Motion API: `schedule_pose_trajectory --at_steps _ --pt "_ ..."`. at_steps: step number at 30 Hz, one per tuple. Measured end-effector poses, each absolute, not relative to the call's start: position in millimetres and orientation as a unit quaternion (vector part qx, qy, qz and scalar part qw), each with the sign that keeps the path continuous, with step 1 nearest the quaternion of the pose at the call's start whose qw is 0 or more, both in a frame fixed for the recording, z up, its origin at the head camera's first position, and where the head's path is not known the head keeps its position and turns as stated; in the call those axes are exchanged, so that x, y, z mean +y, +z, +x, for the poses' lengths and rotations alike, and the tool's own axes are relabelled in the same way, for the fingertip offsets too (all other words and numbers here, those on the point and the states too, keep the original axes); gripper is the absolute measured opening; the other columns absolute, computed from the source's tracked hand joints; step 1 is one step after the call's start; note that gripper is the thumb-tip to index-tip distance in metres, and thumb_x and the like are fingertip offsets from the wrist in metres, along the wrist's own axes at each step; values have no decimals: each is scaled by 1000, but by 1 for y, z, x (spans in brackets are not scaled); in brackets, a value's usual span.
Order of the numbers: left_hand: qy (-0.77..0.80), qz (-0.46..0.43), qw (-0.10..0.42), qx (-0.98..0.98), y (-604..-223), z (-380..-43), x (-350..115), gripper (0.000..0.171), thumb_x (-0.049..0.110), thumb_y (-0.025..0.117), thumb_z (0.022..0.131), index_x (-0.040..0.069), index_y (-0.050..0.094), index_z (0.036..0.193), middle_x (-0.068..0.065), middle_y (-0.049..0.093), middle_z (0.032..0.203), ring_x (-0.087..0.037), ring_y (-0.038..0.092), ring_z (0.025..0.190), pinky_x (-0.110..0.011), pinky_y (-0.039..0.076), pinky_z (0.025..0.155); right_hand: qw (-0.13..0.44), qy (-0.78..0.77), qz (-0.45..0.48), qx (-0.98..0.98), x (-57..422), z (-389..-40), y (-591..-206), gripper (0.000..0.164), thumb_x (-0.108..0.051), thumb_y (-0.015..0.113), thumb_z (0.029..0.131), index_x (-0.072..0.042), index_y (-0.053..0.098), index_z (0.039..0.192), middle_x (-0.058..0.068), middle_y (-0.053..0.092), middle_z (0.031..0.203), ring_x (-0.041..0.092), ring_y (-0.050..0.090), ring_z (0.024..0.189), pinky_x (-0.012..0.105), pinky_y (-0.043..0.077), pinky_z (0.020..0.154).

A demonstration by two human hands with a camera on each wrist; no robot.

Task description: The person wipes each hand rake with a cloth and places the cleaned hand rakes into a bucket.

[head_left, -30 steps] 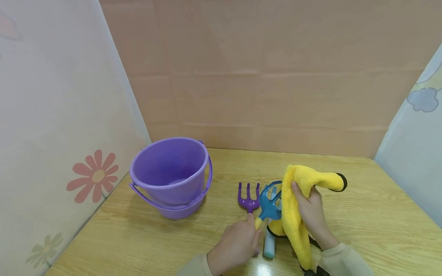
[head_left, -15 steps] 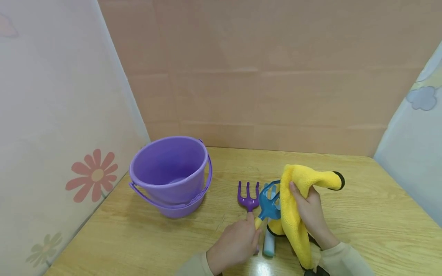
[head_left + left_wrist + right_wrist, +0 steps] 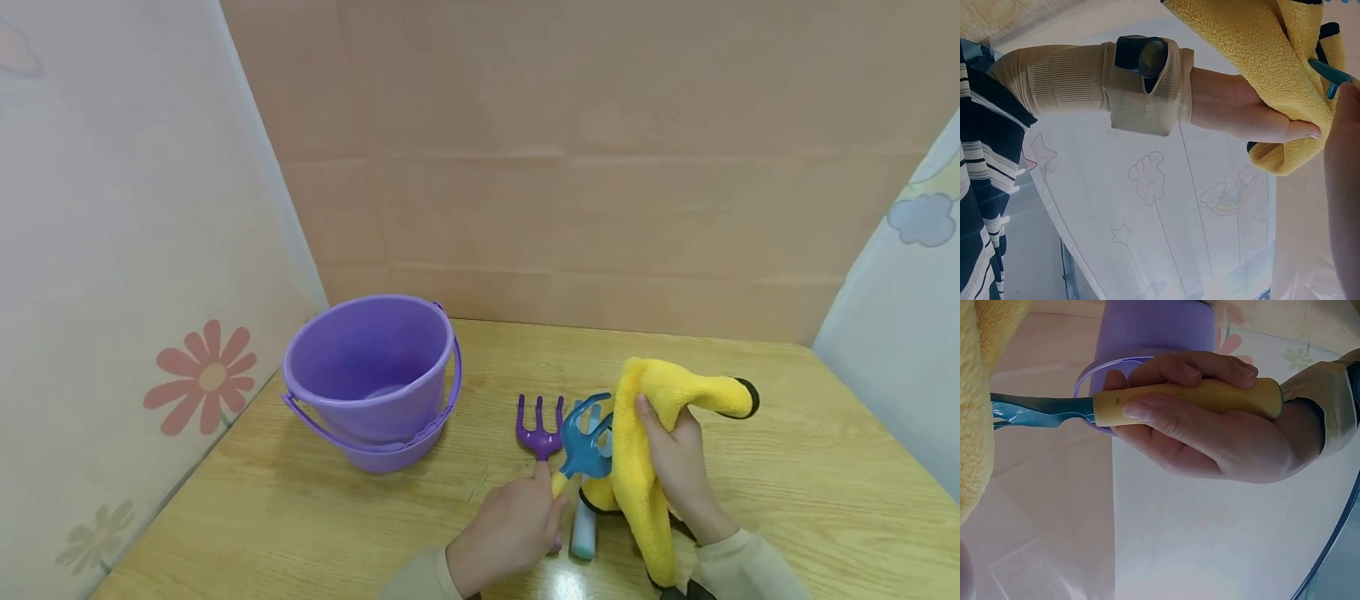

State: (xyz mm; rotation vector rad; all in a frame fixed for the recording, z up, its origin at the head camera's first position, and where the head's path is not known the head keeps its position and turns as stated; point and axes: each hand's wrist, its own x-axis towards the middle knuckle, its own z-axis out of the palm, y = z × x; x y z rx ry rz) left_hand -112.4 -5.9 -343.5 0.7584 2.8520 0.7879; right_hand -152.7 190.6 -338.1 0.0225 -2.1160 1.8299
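My left hand [image 3: 513, 529] grips the yellow handle [image 3: 1179, 400] of a small blue hand fork [image 3: 581, 454], its tines pointing up and away. In my right hand [image 3: 678, 467] is a fluffy yellow cloth [image 3: 637, 458] with black edging, bunched and held against the fork's right side. The cloth hides part of the tines; one tine [image 3: 1333, 74] shows beside it in the left wrist view. A purple hand fork [image 3: 540, 442] lies on the table just beyond my left hand, its handle mostly covered. Between the hands lies another tool with a light-blue handle [image 3: 585, 529], partly hidden.
A purple bucket [image 3: 382, 429] stands upright at the left, its handle hanging down in front. The wooden table [image 3: 810, 467] is bounded by a brown back panel [image 3: 570, 217] and pale printed side walls. Dark material [image 3: 686, 592] shows under the cloth at the front edge.
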Motion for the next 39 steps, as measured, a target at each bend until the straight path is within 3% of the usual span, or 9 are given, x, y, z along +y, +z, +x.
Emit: schedule_pose_trajectory --at_steps 9,13,17,22,27,32,34,37,39 --pt "246 244 25 938 -342 -114 -7 24 24 51 94 0 49 98 5 41 57 -6 38 47 -21 33 40 219 679 -68 -698 203 -154 -331 19 -24 51 94 -13 45 109 -5 51 96 1 55 82 13 46 68" --pt "239 244 20 940 -342 -115 -7 26 24 52 94 -1 50 99 4 40 57 -7 38 46 -21 32 39 244 700 -70 -667 202 -151 -321 16 -16 51 94 -13 48 109 -2 52 99 4 56 85 13 47 70" --pt "236 236 26 942 -343 -117 -7 26 24 51 94 -1 49 101 3 40 57 -7 38 46 -21 33 39 299 682 -14 -667 201 -151 -315 24 -8 50 94 -10 50 118 -2 56 107 6 58 91 12 46 74" --pt "232 236 20 944 -345 -118 -7 24 25 52 94 1 49 96 3 40 57 -8 38 47 -22 33 39 342 607 80 -713 196 -145 -321 16 2 51 91 -12 53 99 -4 56 85 3 57 72 12 45 63" --pt "231 242 15 942 -346 -119 -8 23 24 52 93 1 50 96 3 41 59 -7 40 49 -23 34 41 330 544 266 -724 190 -148 -334 14 12 57 83 3 50 90 -3 52 79 4 53 67 14 44 58" --pt "226 265 2 937 -347 -121 -9 19 19 52 93 0 49 94 4 39 57 -6 38 47 -21 33 39 290 411 388 -772 184 -150 -344 12 -7 62 87 -6 49 86 -7 47 74 0 46 69 14 39 60" --pt "229 274 0 934 -346 -121 -9 16 17 52 92 1 47 90 4 37 56 -6 37 46 -21 32 38 305 345 407 -789 181 -150 -345 15 -22 54 93 -8 52 90 -4 52 79 6 49 80 15 38 78" --pt "235 281 -15 930 -345 -121 -9 13 16 53 91 4 48 91 5 40 58 -5 39 48 -21 32 39 333 262 413 -806 177 -151 -346 37 -39 39 96 -6 57 98 9 58 98 21 49 101 34 29 98" --pt "243 288 -28 926 -345 -121 -9 11 15 54 90 7 48 91 7 41 60 -4 40 50 -20 33 40 353 211 407 -816 175 -153 -347 46 -45 35 95 -7 60 104 13 59 108 32 44 112 51 23 99"
